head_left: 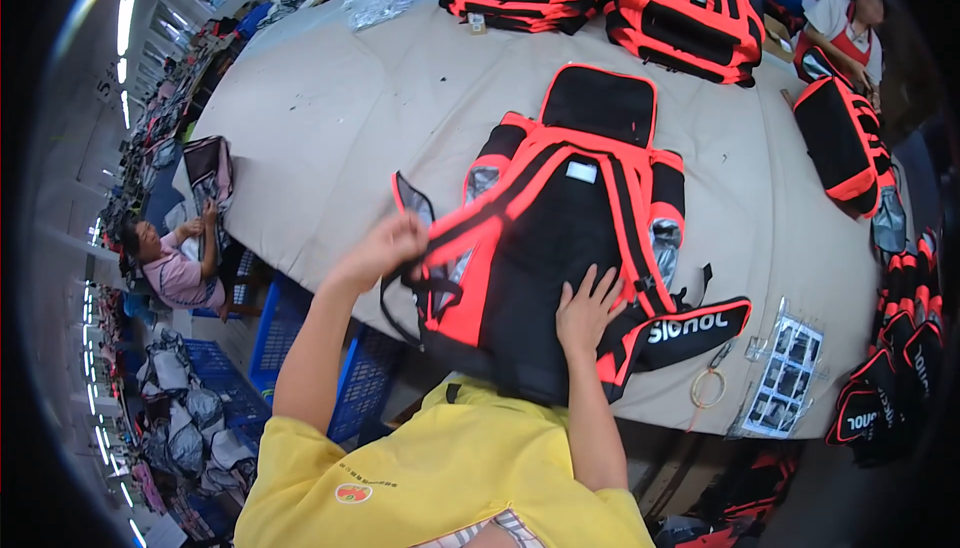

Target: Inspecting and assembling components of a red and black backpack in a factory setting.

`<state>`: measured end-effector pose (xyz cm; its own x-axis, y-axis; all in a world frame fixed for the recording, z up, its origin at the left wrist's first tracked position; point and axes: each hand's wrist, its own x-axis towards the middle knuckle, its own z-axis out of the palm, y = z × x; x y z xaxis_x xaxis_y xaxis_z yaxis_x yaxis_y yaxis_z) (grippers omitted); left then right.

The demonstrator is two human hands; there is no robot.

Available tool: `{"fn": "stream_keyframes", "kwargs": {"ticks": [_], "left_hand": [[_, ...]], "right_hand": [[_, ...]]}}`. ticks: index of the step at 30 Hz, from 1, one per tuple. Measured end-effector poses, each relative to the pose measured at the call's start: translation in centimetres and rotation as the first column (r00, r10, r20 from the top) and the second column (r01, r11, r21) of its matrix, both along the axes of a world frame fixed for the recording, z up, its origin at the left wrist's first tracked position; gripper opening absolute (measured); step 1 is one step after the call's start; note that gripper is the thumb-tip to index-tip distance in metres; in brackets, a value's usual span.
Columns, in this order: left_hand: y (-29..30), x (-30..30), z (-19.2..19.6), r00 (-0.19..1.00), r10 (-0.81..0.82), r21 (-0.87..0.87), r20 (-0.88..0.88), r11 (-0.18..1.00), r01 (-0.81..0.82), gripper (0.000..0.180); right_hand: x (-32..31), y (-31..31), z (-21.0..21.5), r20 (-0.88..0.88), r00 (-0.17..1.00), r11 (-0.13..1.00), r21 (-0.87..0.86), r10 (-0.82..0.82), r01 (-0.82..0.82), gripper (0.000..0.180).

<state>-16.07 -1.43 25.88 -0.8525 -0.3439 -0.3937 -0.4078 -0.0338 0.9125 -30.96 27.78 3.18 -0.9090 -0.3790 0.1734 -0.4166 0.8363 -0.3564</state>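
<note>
A worker in a yellow shirt bends over a wide table covered in pale cloth, with a black and bright orange-red backpack lying flat on it at the near edge, right in front of the person. At far left, beyond the table, a seated co-worker in pink handles another bag above blue plastic crates. The person's left hand is raised at the backpack's left side, its fingers curled and closed on the edge of a side panel or strap, lifting it clear of the table. The right hand lies palm down on the black lower middle of the pack, fingers spread and flat, pinning it in place. The pack looks soft and light, a padded fabric shell that would fold and sag rather than hold its shape; the webbing straps and bound orange edges appear the surest places to grip, while the smooth black panels would likely slide under a palm. Orange trim outlines its panels, grey mesh pockets sit on both sides, and a small white label shows near the top. To its right lie a loose ring and a clear-sleeved printed sheet; stacks of matching packs fill the far edge.
</note>
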Motion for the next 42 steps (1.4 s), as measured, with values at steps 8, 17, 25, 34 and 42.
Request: {"fn": "stream_keyframes", "kwargs": {"ticks": [8, 17, 25, 34, 42], "left_hand": [[2.2, -11.2, -7.9, 0.989, -0.125, -0.847, 0.085, 0.514, 0.137, 0.056], [-1.7, -21.8, -26.3, 0.996, 0.041, -0.971, 0.077, 0.231, 0.066, 0.066], [-2.6, -21.3, -27.9, 0.990, 0.099, -0.961, 0.100, 0.266, 0.071, 0.065], [-2.1, -21.8, -27.8, 0.996, 0.042, -0.945, 0.077, 0.322, 0.060, 0.067], [-2.3, -21.7, -27.7, 0.996, 0.053, -0.940, 0.071, 0.339, 0.049, 0.068]], "right_hand": [[0.3, -0.4, 0.2, 0.129, 0.992, 0.980, 0.195, 0.008, -0.033, 0.067], [-1.3, -1.3, 5.0, 0.396, 0.918, 0.903, 0.393, 0.002, -0.171, 0.074], [-28.0, -8.4, 5.7, 0.422, 0.898, 0.965, -0.261, 0.122, -0.008, 0.038], [-40.4, -14.5, -0.5, 0.316, 0.925, 0.944, 0.182, 0.210, -0.276, 0.018], [-35.4, -26.7, 0.6, 0.377, 0.762, 0.837, -0.074, 0.527, -0.542, 0.015]]}}
